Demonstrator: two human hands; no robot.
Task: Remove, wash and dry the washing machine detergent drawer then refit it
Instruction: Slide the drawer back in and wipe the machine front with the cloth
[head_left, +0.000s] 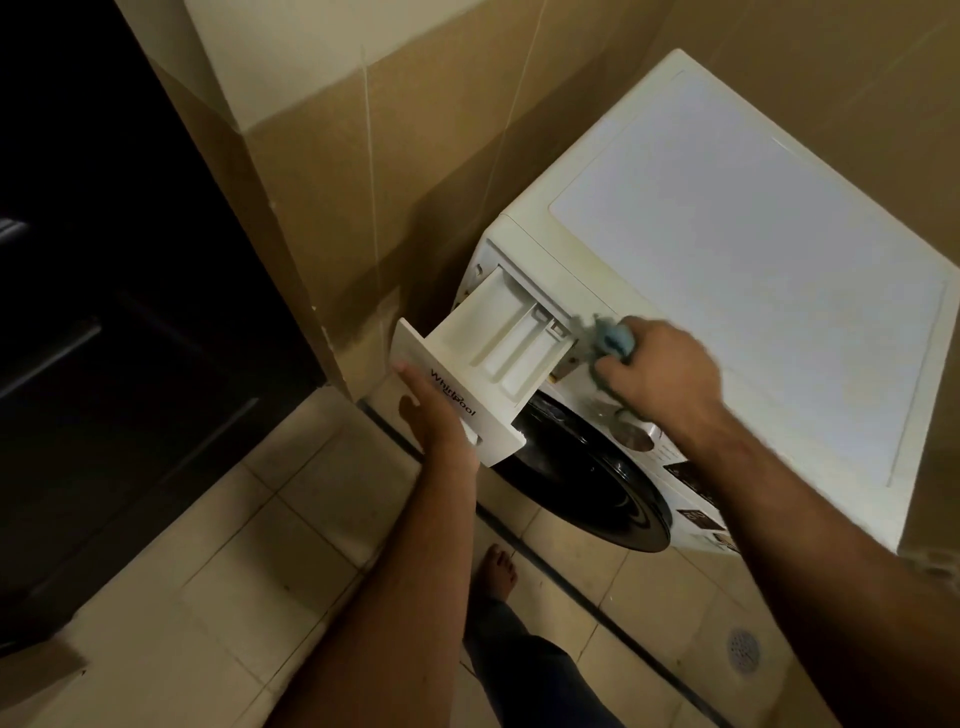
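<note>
The white detergent drawer (498, 338) sticks most of the way out of its slot at the top left of the white front-loading washing machine (753, 249). My left hand (431, 410) grips the drawer's front panel from below, beside the printed brand name. Its compartments face up and look bare. My right hand (654, 369) is closed on a bunched grey-blue cloth (610, 338), held against the machine's front right beside the drawer's inner end. The slot behind the drawer is hidden.
The machine's dark round door (587, 478) sits below the drawer. A tan tiled wall corner (311, 208) stands close on the left, with a dark doorway beyond. My bare foot (496, 569) rests on the tiled floor, and a floor drain (744, 649) lies at the lower right.
</note>
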